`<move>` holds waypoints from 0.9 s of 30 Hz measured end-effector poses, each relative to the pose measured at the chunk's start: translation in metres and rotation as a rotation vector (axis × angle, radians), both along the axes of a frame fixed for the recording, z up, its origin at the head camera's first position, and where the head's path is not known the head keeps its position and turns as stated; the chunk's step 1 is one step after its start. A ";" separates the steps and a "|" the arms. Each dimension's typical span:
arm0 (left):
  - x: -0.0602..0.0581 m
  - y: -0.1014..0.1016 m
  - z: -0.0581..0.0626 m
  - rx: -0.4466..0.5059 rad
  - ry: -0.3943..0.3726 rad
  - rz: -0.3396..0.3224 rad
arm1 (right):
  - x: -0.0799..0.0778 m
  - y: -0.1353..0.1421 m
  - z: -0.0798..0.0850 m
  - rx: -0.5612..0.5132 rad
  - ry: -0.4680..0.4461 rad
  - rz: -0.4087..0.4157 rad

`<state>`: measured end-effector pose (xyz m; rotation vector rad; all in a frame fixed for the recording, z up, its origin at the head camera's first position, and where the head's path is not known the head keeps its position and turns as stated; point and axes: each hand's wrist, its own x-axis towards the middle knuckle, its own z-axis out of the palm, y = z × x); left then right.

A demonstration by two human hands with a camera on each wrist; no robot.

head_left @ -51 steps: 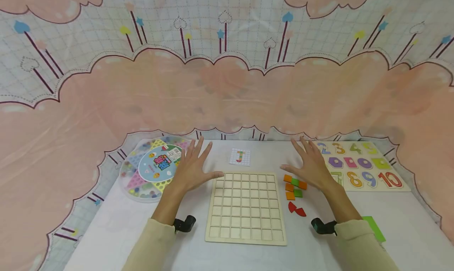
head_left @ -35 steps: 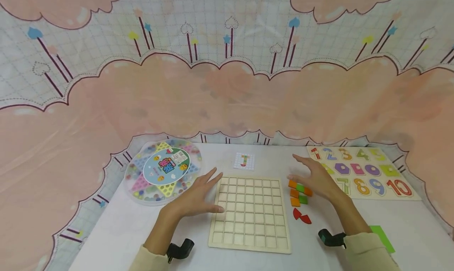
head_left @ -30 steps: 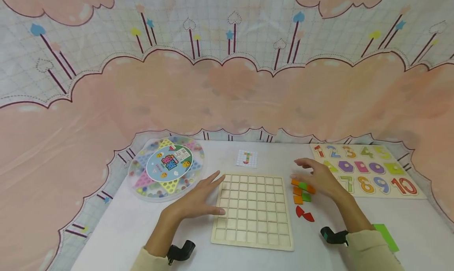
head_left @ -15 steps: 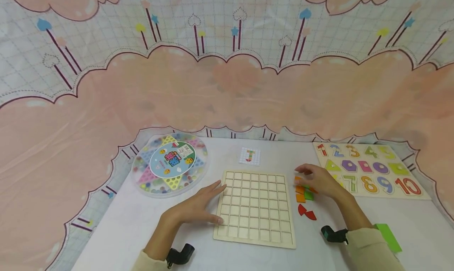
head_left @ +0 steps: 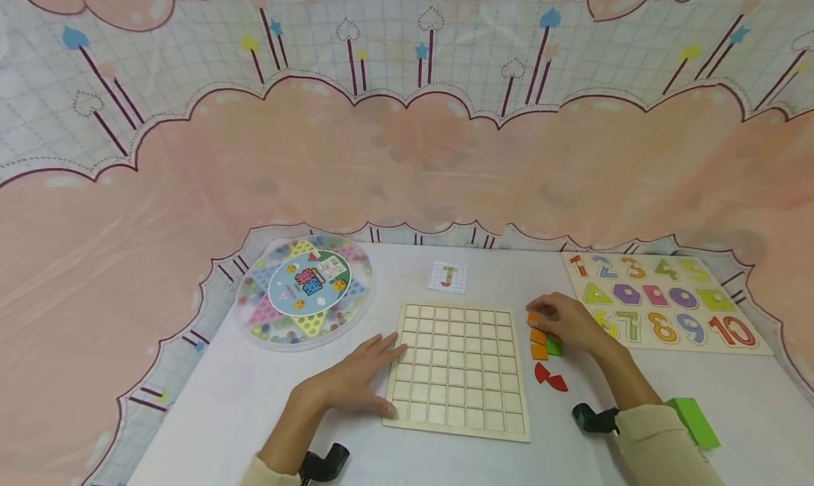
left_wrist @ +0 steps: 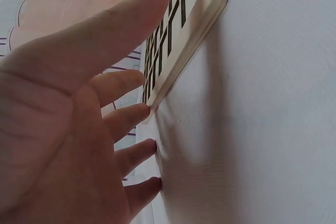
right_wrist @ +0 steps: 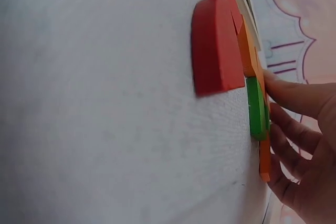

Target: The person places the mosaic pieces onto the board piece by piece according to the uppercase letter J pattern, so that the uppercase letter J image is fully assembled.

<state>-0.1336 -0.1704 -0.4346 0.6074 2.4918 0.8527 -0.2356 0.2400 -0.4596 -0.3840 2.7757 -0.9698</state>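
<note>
A play corner of some sort (home or classroom, I can't tell from here), creased cloud-and-candle printed cloth behind, white tabletop, number puzzle, round game case, gridded wooden board

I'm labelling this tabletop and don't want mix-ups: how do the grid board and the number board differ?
The grid board is marked into plain cells; the number board carries colourful digits and shapes. The grid board looks nearly square, the number board oblong. The grid board lies between the left hand and the right hand; the number board lies farther back, to the right. Both are pale and lie flat on the white table.
</note>
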 end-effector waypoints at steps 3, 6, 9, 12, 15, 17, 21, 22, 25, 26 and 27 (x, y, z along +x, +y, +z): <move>0.000 0.000 0.000 -0.012 0.000 -0.009 | -0.001 -0.001 0.000 0.016 0.005 -0.006; 0.000 -0.001 -0.001 -0.023 0.006 -0.017 | -0.001 0.000 0.000 0.036 0.006 -0.017; 0.000 -0.001 -0.002 -0.031 0.005 -0.016 | -0.001 0.000 -0.001 0.043 0.011 -0.022; 0.001 -0.001 -0.004 -0.040 -0.001 -0.013 | -0.002 -0.001 -0.001 0.041 0.016 -0.019; 0.000 -0.001 -0.005 -0.048 0.003 -0.018 | -0.002 -0.001 0.000 0.044 0.021 -0.019; 0.000 -0.001 -0.005 -0.053 0.005 -0.023 | -0.002 -0.001 0.000 0.043 0.026 -0.024; -0.002 -0.001 -0.006 -0.061 0.017 -0.030 | -0.002 -0.002 0.002 0.034 0.052 -0.024; -0.002 -0.001 -0.006 -0.062 0.019 -0.029 | -0.003 -0.003 0.002 0.033 0.054 -0.025; -0.002 0.000 -0.005 -0.064 0.020 -0.024 | -0.004 -0.004 0.004 0.033 0.042 -0.029; -0.002 0.000 -0.005 -0.064 0.018 -0.022 | -0.004 -0.004 0.004 0.036 0.037 -0.030; -0.002 0.000 -0.005 -0.064 0.017 -0.021 | -0.004 -0.004 0.005 0.039 0.033 -0.027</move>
